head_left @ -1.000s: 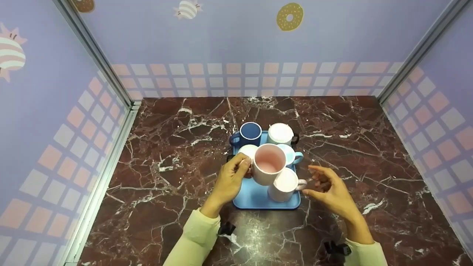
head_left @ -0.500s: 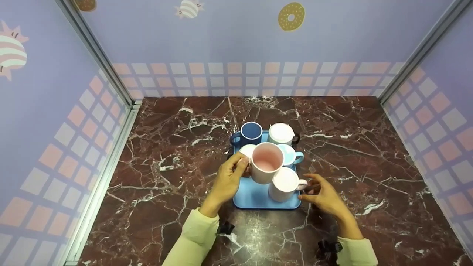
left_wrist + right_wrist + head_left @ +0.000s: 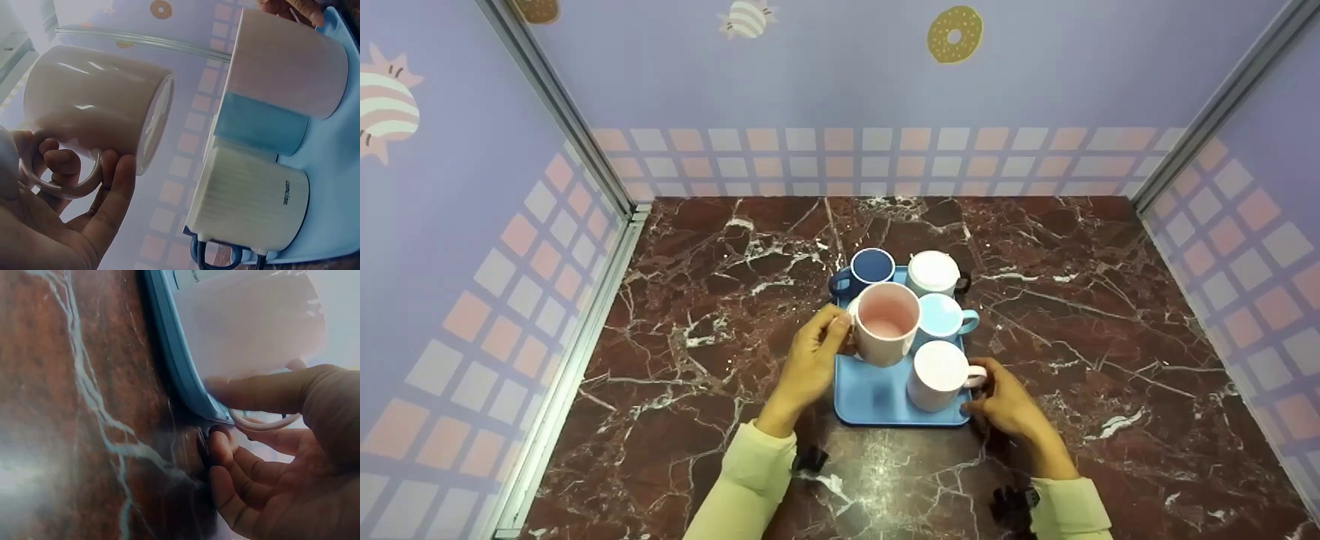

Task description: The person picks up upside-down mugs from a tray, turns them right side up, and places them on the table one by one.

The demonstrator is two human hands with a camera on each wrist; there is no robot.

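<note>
My left hand (image 3: 808, 360) grips a pink mug (image 3: 885, 326) by its handle, with fingers through the loop, raised over the blue tray (image 3: 870, 409). In the left wrist view its base is tilted toward the standing mugs. My right hand (image 3: 1009, 401) is at the tray's right edge, thumb on the rim and fingers curled below it. The pale pink mug (image 3: 939, 379) stands at the front right, its handle just over that hand. Behind it is a light blue mug (image 3: 941, 315). A cream mug with a dark handle (image 3: 253, 197) is mostly hidden from the head view.
At the tray's back stand a navy mug (image 3: 873, 267) and a white mug with a dark handle (image 3: 934, 271). The tray lies on a dark red marbled table (image 3: 720, 315), bounded by patterned lilac walls (image 3: 840, 90) on three sides.
The pink mug has moved left and slightly back in my left hand, uncovering more of the light blue mug. My right hand has come in to the tray's edge, its fingers closing.
</note>
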